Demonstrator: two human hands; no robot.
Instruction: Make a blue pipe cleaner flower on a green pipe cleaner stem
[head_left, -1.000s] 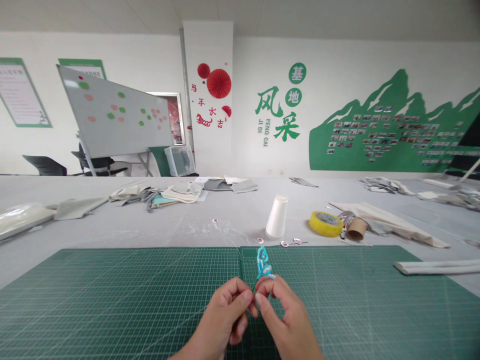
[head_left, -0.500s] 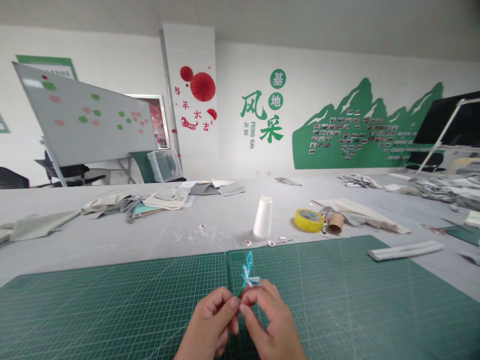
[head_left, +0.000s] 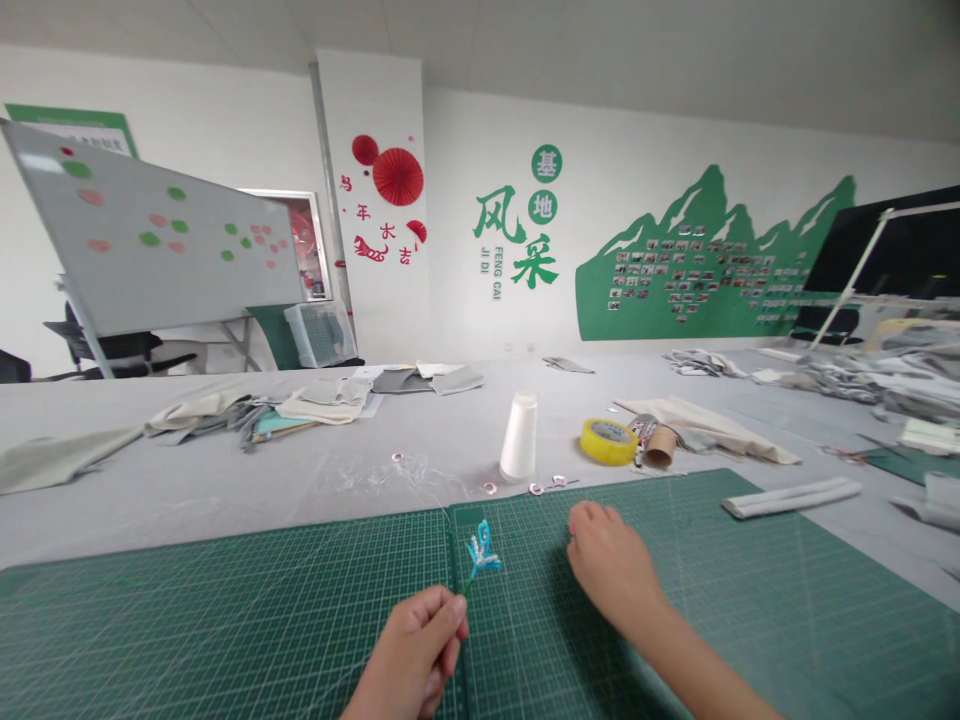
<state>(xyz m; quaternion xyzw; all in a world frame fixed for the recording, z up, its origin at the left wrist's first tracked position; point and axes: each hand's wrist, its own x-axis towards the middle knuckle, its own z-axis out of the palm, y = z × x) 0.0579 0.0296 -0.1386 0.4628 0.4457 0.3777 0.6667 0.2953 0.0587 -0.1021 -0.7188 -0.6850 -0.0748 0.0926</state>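
Note:
My left hand [head_left: 424, 640] pinches the green stem of a small blue artificial flower [head_left: 484, 550] between thumb and forefinger. The flower stands upright above the fingers, with blue loops and glittery white-and-blue petals. It is over the seam of the green cutting mat [head_left: 262, 610]. Away to the right, my right hand [head_left: 611, 560] is over the mat near its far edge, back of the hand up. Its fingers are curled together, and their tips are mostly hidden, so anything in them cannot be made out. Just beyond it lie small pinkish rings [head_left: 535, 489].
A white thread cone [head_left: 519, 437] stands behind the mat. To its right are yellow tape [head_left: 608, 442] and a cardboard core [head_left: 660, 446]. Loose threads [head_left: 405, 475] lie left of the cone. A folded grey cloth strip [head_left: 791, 497] rests at the mat's right; fabric scraps [head_left: 330, 395] lie farther back.
My right hand has left the flower and moved right and forward over the mat. My left hand keeps hold of the stem. The view has shifted slightly to the right.

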